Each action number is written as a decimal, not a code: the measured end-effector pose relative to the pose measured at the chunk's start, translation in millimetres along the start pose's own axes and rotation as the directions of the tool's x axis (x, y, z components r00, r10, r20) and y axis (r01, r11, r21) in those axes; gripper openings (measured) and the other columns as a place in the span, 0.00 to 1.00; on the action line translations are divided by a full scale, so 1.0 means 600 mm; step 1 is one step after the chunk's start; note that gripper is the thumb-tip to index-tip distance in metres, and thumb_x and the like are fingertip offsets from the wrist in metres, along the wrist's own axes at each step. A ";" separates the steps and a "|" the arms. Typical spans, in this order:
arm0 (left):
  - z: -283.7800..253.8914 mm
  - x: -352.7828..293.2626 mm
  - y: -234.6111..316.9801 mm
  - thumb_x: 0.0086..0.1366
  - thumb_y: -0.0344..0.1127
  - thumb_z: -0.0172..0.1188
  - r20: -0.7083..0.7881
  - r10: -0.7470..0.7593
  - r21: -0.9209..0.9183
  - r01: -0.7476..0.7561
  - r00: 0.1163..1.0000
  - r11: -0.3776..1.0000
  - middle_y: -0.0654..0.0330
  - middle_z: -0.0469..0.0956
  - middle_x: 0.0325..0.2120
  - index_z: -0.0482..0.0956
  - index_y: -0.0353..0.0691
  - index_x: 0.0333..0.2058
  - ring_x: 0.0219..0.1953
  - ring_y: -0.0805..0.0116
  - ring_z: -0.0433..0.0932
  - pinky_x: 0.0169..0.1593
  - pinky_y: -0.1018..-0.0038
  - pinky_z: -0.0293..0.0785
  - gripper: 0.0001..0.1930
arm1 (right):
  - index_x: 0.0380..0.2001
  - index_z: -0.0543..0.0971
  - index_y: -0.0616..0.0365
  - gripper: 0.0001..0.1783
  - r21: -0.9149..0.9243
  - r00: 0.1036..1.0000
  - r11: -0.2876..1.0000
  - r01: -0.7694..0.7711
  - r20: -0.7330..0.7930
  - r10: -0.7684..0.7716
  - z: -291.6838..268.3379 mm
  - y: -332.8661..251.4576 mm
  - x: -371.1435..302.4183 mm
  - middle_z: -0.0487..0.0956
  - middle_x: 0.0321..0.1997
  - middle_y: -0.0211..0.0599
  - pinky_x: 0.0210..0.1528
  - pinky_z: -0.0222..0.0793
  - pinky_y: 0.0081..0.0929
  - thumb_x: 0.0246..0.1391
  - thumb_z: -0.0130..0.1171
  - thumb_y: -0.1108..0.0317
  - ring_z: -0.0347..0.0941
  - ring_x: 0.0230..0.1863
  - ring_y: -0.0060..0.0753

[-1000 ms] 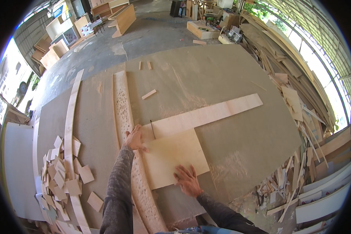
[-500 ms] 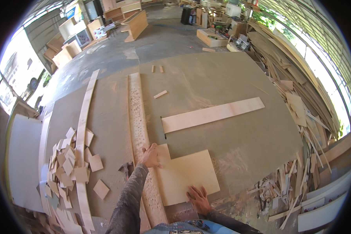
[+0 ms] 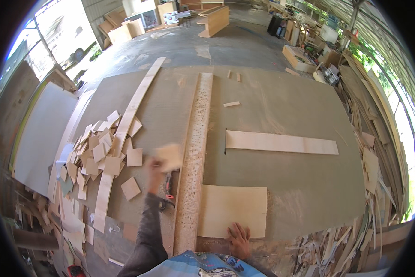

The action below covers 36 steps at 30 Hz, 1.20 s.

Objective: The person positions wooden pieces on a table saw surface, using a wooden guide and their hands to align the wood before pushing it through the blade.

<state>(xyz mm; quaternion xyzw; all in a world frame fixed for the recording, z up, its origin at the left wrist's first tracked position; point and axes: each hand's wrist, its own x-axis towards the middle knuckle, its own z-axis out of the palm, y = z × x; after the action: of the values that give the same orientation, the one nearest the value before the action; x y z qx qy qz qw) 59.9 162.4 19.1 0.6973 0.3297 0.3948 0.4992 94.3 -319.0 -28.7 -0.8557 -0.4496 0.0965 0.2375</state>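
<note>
My left hand, smeared by motion, holds a small thin wooden square above the work surface, just left of a long pitted wooden strip. Below that wrist lies a hammer, partly hidden by the forearm. To the right of the strip is a larger pale plywood sheet, its left edge along the strip. My right hand rests flat on the sheet's near edge, fingers spread. A loose heap of wooden squares lies to the left, over and around a long pale board.
Another pale board lies crosswise at the right, beside a thin dark slot or strip. Several small wood blocks are farther off. Scrap wood and stacked planks line the right side. A white panel leans at the left.
My left hand has lifted the wooden square away from the plywood sheet's far left corner and carried it left across the pitted strip. My right hand stays on the sheet. The view has turned left.
</note>
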 end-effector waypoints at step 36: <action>0.145 -0.367 0.083 0.56 0.52 0.71 0.714 -0.271 0.597 -0.359 0.646 0.717 0.59 0.55 0.73 0.67 0.53 0.68 0.77 0.54 0.47 0.67 0.36 0.39 0.42 | 0.61 0.74 0.53 0.49 -0.296 0.994 0.955 0.018 0.104 0.013 -0.319 0.386 0.461 0.71 0.67 0.41 0.70 0.51 0.51 0.25 0.73 0.64 0.63 0.69 0.44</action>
<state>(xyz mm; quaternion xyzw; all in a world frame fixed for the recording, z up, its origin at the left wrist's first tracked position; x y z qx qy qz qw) 36.0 -77.7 1.5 0.9378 0.1922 -0.0769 0.2788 494.1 -266.7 36.4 -0.8747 -0.4720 0.0724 0.0824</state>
